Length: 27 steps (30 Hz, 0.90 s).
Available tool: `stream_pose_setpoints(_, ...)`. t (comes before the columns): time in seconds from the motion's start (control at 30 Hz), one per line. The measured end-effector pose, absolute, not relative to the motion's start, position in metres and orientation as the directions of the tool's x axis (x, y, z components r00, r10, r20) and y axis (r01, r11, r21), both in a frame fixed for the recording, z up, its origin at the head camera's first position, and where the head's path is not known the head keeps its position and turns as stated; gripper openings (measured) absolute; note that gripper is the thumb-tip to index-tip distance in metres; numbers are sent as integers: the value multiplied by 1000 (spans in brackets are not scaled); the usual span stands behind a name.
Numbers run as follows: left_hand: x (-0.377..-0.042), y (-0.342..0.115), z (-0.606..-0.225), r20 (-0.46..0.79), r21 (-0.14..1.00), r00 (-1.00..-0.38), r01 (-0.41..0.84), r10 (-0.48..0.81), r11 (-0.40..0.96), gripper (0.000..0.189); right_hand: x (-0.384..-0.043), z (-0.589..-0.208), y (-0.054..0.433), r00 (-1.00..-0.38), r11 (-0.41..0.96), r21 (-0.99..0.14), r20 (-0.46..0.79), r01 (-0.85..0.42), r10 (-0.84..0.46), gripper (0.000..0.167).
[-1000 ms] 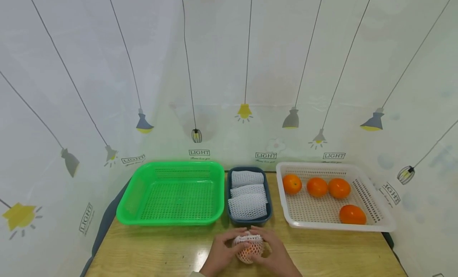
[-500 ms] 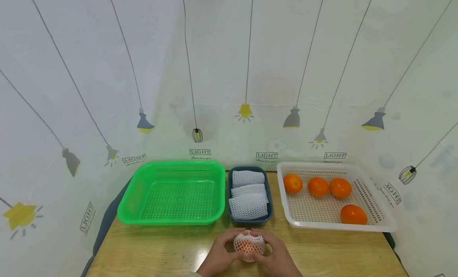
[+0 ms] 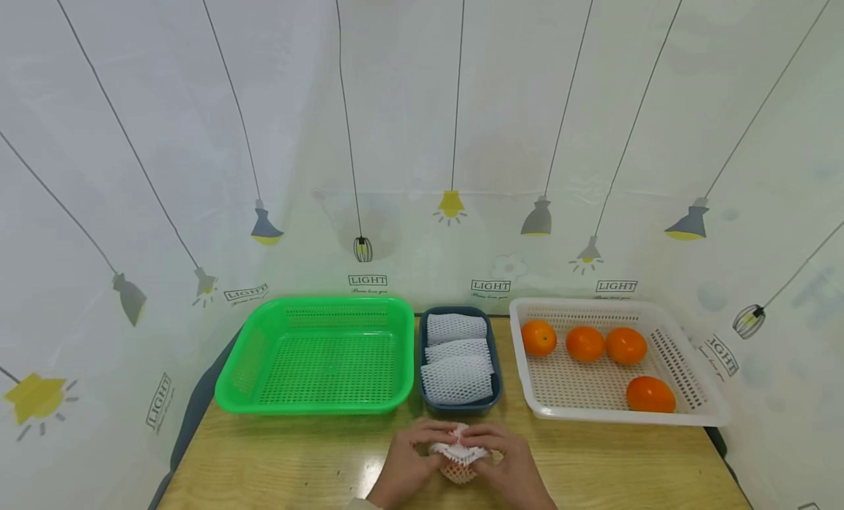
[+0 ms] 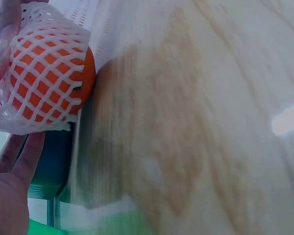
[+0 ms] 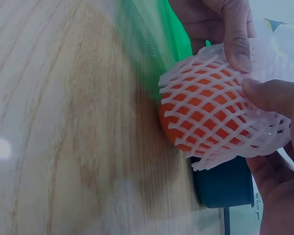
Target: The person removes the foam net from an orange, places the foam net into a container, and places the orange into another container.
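An orange point(image 5: 210, 107) sits inside a white foam fruit net point(image 4: 46, 73) at the table's front middle. Its bare bottom bulges out of the net's open end in both wrist views. My left hand point(image 3: 407, 462) holds the net from the left, fingers over the top and thumb at the near side. From the other side my right hand point(image 3: 511, 462) pinches the net between thumb and fingers. Both hands' fingertips nearly meet at the net's bunched upper part. In the head view the fingers partly cover the fruit.
Behind the hands stands a blue bin point(image 3: 496, 393) with several folded foam nets point(image 3: 456, 378). A green basket point(image 3: 316, 407) is to its left. On the right, a white basket point(image 3: 560, 412) holds several oranges point(image 3: 650, 394). The wooden table point(image 3: 277, 459) meets a printed curtain point(image 3: 409, 129).
The fingers of both hands have shifted on the net. Its upper part now stands bunched up between the fingertips, where it lay round over the orange before. Baskets and bin stay put.
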<state>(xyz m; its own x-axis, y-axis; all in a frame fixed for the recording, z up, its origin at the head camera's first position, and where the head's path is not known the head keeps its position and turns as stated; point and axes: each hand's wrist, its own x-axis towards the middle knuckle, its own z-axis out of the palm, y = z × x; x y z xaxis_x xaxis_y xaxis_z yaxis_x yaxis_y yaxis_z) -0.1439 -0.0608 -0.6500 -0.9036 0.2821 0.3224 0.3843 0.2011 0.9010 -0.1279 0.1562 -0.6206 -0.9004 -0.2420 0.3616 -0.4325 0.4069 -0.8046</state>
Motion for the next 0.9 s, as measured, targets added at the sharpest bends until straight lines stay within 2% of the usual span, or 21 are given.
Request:
stream_pose_setpoints(0.17,-145,-60,-646,321,909,-911,373,258,188,21,-128,-614,155,-923,392,-838,317,-380,-218,35)
stream_pose_setpoints(0.4,-147,-58,-642,265,952,-944,288,195,103,22,-128,-606,151,-955,383,-876,250,-293,-159,31)
stream_pose_setpoints(0.53,-148,-60,-643,273,946,-934,304,230,114,23,-128,-608,148,-947,386,-865,286,-321,-148,32)
stream_pose_setpoints(0.67,-148,-64,-646,254,931,-904,325,343,167,45,-128,-611,147,-926,385,-842,344,-378,-156,34)
stream_pose_setpoints(0.77,-146,-66,-647,174,941,-896,274,408,200,56,-128,-613,147,-905,385,-820,387,-424,-175,34)
stream_pose_setpoints(0.9,-143,-64,-647,127,952,-904,226,409,204,55,-129,-614,149,-885,382,-798,422,-466,-198,33)
